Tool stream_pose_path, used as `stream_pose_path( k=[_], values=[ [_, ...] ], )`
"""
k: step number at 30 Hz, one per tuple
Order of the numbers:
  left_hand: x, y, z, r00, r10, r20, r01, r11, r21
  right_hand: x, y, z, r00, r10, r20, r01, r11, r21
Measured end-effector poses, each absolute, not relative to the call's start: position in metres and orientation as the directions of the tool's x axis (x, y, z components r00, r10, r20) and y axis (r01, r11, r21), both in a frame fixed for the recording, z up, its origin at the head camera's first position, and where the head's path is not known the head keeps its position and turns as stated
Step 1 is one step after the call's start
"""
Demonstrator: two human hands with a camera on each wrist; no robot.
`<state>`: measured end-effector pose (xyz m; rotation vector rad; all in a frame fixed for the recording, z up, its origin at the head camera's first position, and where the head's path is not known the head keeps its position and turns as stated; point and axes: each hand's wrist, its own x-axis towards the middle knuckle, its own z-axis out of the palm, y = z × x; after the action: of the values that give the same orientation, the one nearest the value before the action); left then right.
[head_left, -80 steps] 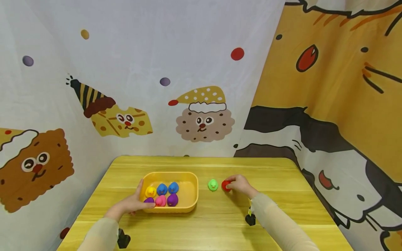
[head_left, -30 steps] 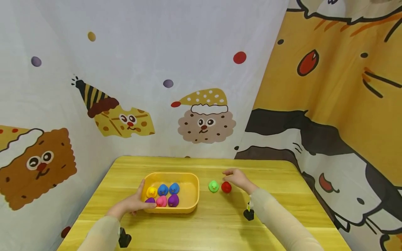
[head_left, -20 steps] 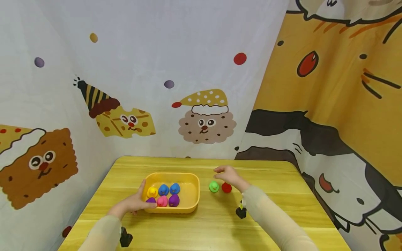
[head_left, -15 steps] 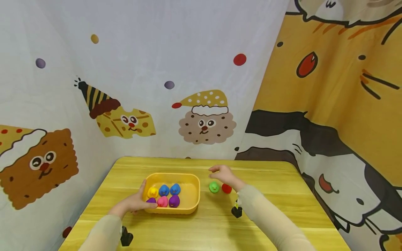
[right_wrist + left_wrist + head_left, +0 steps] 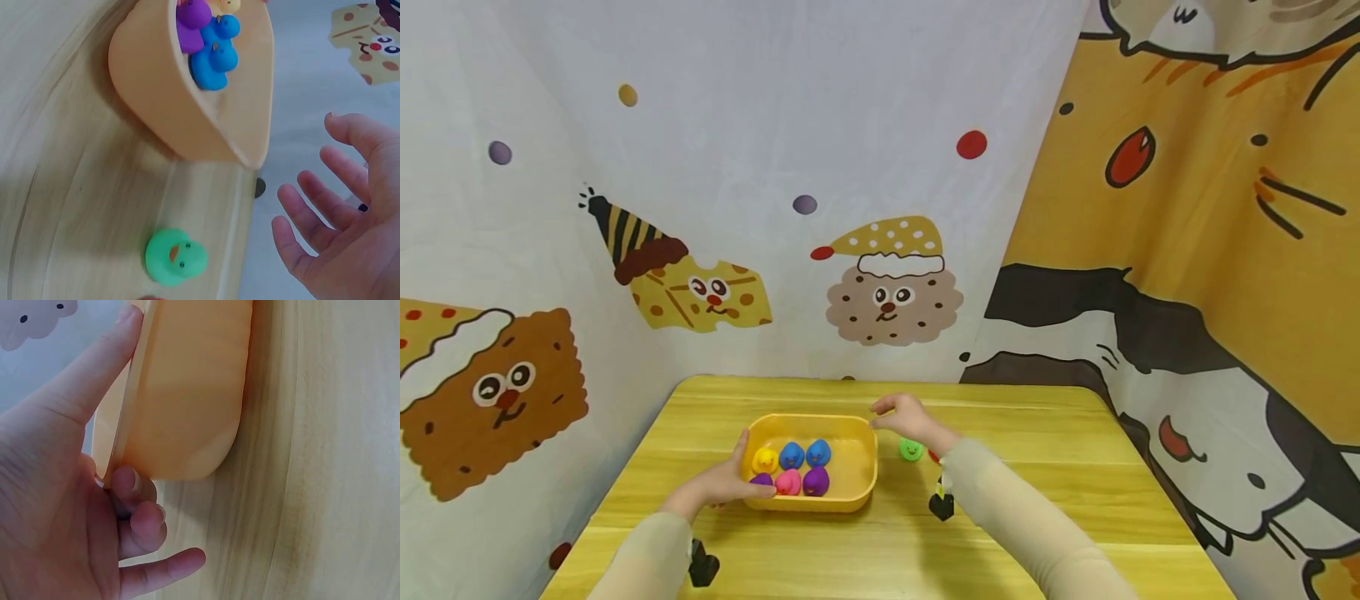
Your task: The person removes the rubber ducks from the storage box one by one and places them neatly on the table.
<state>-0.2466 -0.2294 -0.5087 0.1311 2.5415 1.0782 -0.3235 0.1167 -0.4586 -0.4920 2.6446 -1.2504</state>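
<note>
A yellow plastic basin point(image 5: 852, 502) stands on the table with several small rubber ducks inside: a yellow duck point(image 5: 765, 460), two blue, two purple and a pink duck point(image 5: 787, 482). My left hand point(image 5: 718, 483) grips the basin's left end, thumb on the rim and fingers curled under it in the left wrist view. Above the table at the basin's right end is my right hand point(image 5: 913, 418), holding nothing, its fingers spread and relaxed in the right wrist view. Below it sits a green duck point(image 5: 911, 450). A red duck point(image 5: 934, 456) beside that is mostly hidden by the right wrist.
The wooden table point(image 5: 820, 554) runs back to a white cloth point(image 5: 880, 100) printed with cartoon food. An orange cartoon cloth point(image 5: 1210, 275) hangs at the right. A dark wrist device point(image 5: 942, 506) hangs below the right sleeve.
My right hand has let go of the red duck, lifted, and moved left over the green duck to the basin's right end. The left hand keeps its hold on the basin.
</note>
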Motion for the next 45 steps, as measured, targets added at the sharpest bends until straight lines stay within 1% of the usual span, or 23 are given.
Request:
stream_pose_path(
  k=[4, 9, 15, 26, 37, 45],
  values=[
    [-0.248, -0.230, -0.509, -0.926, 0.226, -0.304, -0.055, 0.714, 0.698, -0.323, 0.107, -0.460, -0.924, -0.382, -0.030, -0.213, 0.577, -0.788],
    [-0.249, -0.230, -0.510, -0.924, 0.225, -0.309, -0.056, 0.719, 0.693, -0.320, 0.095, -0.466, -0.901, -0.431, -0.052, -0.218, 0.553, -0.804],
    [-0.248, -0.231, -0.510, -0.918, 0.223, -0.328, -0.073, 0.718, 0.692, -0.313, 0.082, -0.473, -0.880, -0.465, -0.091, -0.195, 0.531, -0.825],
    [-0.246, -0.230, -0.506, -0.915, 0.205, -0.348, -0.102, 0.716, 0.690, -0.309, 0.061, -0.479, -0.856, -0.492, -0.161, -0.160, 0.548, -0.821],
    [-0.245, -0.228, -0.500, -0.902, 0.203, -0.381, -0.115, 0.737, 0.666, -0.299, 0.046, -0.489, -0.838, -0.516, -0.181, -0.187, 0.582, -0.792],
    [-0.247, -0.228, -0.501, -0.906, 0.198, -0.374, -0.116, 0.734, 0.669, -0.300, 0.038, -0.496, -0.828, -0.516, -0.221, -0.171, 0.607, -0.776]
  ],
)
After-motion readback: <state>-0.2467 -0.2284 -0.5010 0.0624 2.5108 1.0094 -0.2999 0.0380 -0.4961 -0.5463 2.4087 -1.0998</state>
